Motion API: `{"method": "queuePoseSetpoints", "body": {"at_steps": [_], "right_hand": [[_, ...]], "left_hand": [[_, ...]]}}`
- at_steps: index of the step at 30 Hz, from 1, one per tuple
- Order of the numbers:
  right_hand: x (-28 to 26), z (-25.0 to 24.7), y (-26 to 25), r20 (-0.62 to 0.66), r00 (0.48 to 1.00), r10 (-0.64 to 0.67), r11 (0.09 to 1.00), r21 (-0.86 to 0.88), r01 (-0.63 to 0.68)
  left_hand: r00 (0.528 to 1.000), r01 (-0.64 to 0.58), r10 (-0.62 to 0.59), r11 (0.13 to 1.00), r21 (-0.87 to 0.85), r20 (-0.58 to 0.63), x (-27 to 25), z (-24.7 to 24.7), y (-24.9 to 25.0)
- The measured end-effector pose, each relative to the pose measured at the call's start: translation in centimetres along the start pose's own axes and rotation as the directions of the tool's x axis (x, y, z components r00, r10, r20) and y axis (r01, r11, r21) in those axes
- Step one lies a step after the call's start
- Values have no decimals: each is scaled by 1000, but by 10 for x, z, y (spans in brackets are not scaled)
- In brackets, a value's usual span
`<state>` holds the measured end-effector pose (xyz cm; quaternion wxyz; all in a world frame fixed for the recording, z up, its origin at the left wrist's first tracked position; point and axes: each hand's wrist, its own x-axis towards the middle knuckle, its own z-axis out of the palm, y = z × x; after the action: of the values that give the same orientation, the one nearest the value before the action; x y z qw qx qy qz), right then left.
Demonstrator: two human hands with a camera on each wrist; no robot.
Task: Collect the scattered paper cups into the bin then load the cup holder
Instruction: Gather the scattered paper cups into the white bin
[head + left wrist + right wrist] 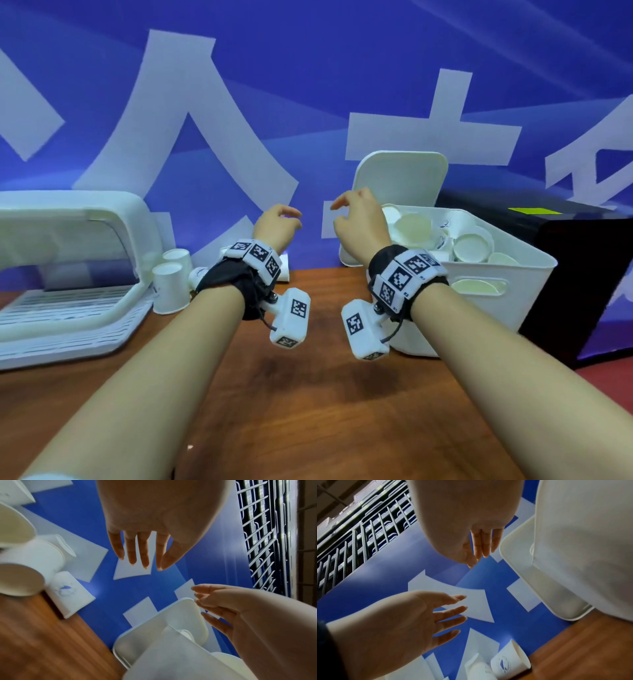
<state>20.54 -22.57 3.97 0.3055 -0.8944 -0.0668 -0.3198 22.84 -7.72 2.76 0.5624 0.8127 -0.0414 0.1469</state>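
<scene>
Both hands hang in the air above the wooden table, empty. My left hand [279,222] has relaxed, nearly straight fingers [132,553] and holds nothing. My right hand [356,216] hovers just left of the white bin [513,274], fingers [483,545] loose and empty. The bin holds several white paper cups [472,245]. Two cups [171,284] stand upright beside the white cup holder [68,274] at the left. One cup [510,660] with a blue logo lies on its side by the back wall, partly hidden behind my left wrist in the head view.
The bin's white lid [400,178] leans upright against the blue banner wall [239,102] behind the bin. A black box [582,274] stands right of the bin. Bare wooden tabletop [308,394] lies between and below my forearms.
</scene>
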Motion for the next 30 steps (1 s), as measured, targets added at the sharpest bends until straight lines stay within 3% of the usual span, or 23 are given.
{"method": "queuePoseSetpoints", "body": {"at_steps": [4,8,13,16,19,24,30], "right_hand": [[-1,48,0,130,991,42,998,33,-47],[3,101,13,243,946,213,959,132,-250],[6,158,39,343,825,449,809,235,-539],[9,189,59,387,758,525,696,317,-644],[10,202,63,437,733,521,605,417,-678],[10,213,66,462,749,475,549,510,-662],[8,218,65,464,756,462,618,443,-650]], "left_hand": [[998,61,-58,990,125,-26,6,-31,-36],[991,126,-118,983,131,-63,18,-55,-67],[979,177,-152,964,200,-132,35,-71,-101],[976,215,-209,968,127,-60,45,-83,-120],[977,207,-211,958,200,-1,53,-90,-132],[977,191,-211,908,372,15,55,-85,-149],[983,186,-163,891,414,-90,50,-83,-158]]}}
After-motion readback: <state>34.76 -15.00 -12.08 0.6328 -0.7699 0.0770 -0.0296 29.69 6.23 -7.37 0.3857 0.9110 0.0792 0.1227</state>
